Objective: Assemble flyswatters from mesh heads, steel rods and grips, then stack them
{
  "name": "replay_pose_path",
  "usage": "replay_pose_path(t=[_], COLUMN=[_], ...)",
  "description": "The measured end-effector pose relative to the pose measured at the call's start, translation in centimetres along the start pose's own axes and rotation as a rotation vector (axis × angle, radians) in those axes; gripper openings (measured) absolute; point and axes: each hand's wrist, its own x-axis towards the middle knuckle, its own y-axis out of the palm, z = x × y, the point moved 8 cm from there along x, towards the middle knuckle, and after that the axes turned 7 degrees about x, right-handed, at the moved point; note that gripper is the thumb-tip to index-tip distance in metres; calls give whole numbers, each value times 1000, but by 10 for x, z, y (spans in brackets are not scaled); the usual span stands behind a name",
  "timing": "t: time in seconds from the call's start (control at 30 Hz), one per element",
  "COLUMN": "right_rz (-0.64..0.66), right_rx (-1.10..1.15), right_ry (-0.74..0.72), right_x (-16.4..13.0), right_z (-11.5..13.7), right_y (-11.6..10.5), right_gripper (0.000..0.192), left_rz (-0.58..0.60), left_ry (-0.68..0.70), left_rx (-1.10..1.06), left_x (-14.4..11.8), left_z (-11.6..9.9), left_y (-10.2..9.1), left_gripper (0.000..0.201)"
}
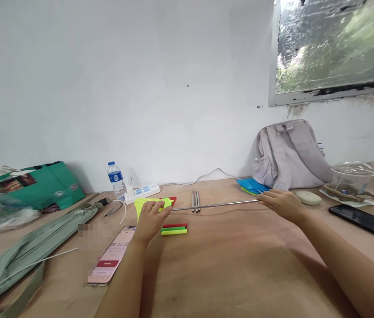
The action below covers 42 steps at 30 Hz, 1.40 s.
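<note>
A wooden table (pixel 227 265) fills the lower half of the frame beneath a white wall, seen from the head of a person whose two bare arms reach forward. At the far left edge lies a green bag (pixel 37 183), with a grey-green cloth case (pixel 34 243) stretched in front of it toward the lower left. Right of these, left of centre, a phone (pixel 112 256) lies flat with its screen lit, and behind it near the wall stand a water bottle (pixel 116 179) and a white power strip (pixel 142 192). The left hand (pixel 150 218) rests just left of centre, fingers curled down onto a bright yellow-green pouch (pixel 147 204), pressing on it; a bit of red shows at the pouch's right end. Just in front of that hand lie three short sleeves (pixel 173 229), red, dark green and yellow-green, side by side. A long metal straw (pixel 215 205) runs across the centre from the pouch to the right hand (pixel 281 203), whose fingertips pinch its right end while the other fingers stay loosely bent. Behind the straw's middle lie short metal tubes (pixel 196 201). Further right sit a blue pouch (pixel 249 185), a grey backpack (pixel 289 154) against the wall, a clear bowl (pixel 353 176) and, at the right edge, a dark tablet (pixel 366 223).
</note>
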Motion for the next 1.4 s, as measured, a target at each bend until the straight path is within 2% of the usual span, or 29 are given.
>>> replay_pose_path(t=[0.13, 0.27, 0.33, 0.43, 0.53, 0.6, 0.7, 0.8, 0.87, 0.97, 1.17, 1.3, 1.4], right_rz=[-15, -77, -95, -92, -72, -64, -63, -67, -64, -55, -48, -13, -23], right_rx=[-37, -13, 27, 64, 69, 51, 12, -7, 4, 24, -28, -70, -73], right_ry=[11, 155, 200, 235, 196, 171, 166, 154, 133, 97, 86, 143, 139], right_x=[-15, -40, -48, -47, -36, -28, -20, -17, -16, -16, -26, -36, -39], right_z=[-25, -64, -75, -76, -61, -50, -38, -32, -30, -29, -41, -55, -57], right_y=[-1, -5, -4, 0, 3, 1, -7, -15, -18, -17, -22, -28, -32], right_gripper=[27, 35, 38, 34, 31, 31, 31, 30, 31, 32, 31, 30, 28], left_rz=[18, 25, 20, 43, 71, 106, 246, 328, 310, 255, 182, 99, 85], left_ry=[0, -106, -174, -297, -368, -284, -25, 85, 134, 164, 39, 32, 48], left_rx=[20, 50, 59, 95, 120, 63, -80, -90, -65, -39, -40, -34, -26], left_x=[-8, -21, -25, -25, -18, -7, 8, 11, 10, 3, -13, -13, -12], left_z=[13, 39, 49, 52, 39, 15, -31, -50, -49, -32, 9, 13, 12], left_y=[2, 5, 6, 9, 13, 19, 33, 41, 39, 32, 17, 6, 4], left_gripper=[16, 20, 21, 23, 24, 24, 21, 20, 21, 25, 22, 24, 24])
